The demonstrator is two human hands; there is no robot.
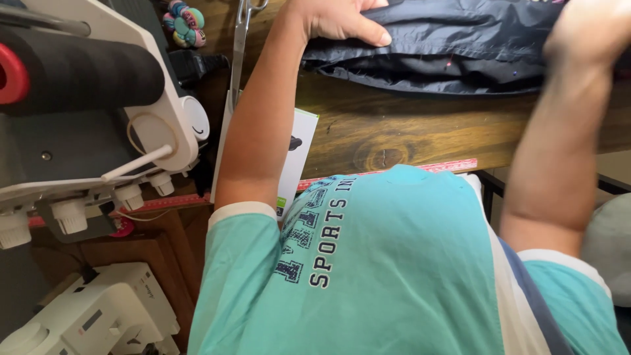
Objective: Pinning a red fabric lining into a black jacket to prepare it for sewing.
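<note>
Dark fabric (453, 43), a thin, creased cloth, lies bunched at the far edge of the wooden tabletop (394, 131). My left hand (342, 20) presses flat on its left end, fingers spread, thumb along the fold. My right hand (591, 29) rests on the right end, blurred; I cannot tell whether it grips. Smoothing should go well with both palms flat, drawing outward evenly. Scissors (242, 46) lie just left of my forearm. The cloth's far part is cut off, and my shirt hides the near tabletop edge.
</note>
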